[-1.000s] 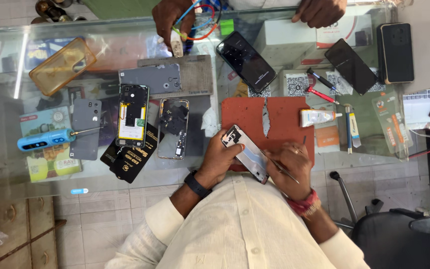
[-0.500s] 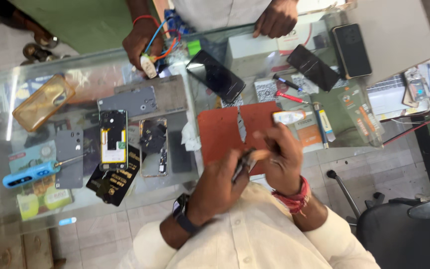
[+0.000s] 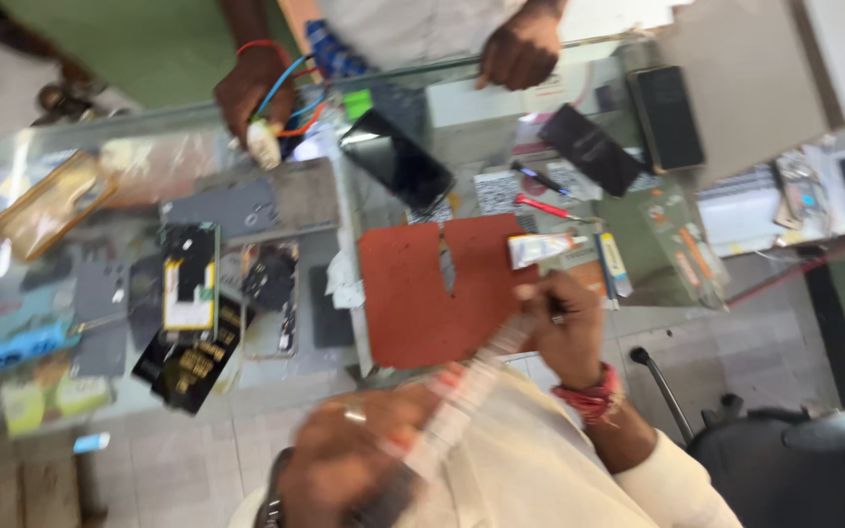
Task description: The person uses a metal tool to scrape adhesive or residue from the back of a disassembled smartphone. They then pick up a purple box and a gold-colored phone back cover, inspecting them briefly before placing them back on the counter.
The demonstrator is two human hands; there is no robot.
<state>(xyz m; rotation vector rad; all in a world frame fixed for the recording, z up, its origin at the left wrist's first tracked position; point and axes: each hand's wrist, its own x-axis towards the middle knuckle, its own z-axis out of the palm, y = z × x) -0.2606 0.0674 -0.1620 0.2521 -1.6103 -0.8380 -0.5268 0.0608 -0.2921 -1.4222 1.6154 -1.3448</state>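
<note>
Glass surface (image 3: 246, 411): left hand (image 3: 364, 460) and right hand (image 3: 564, 328) both grip a blurred, thin, probably fragile phone (image 3: 462, 406) by its ends.

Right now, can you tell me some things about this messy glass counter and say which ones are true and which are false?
1. The red mat lies on the glass counter. True.
2. Both hands hold a long pale thing together. True: the left hand and the right hand each hold an end of the blurred pale strip.
3. The blue-handled screwdriver lies on the red mat. False: it lies far to the left of the mat.
4. The right wrist is bare. False: it wears red bangles.
5. The other person's hand holds coloured wires. True.
</note>
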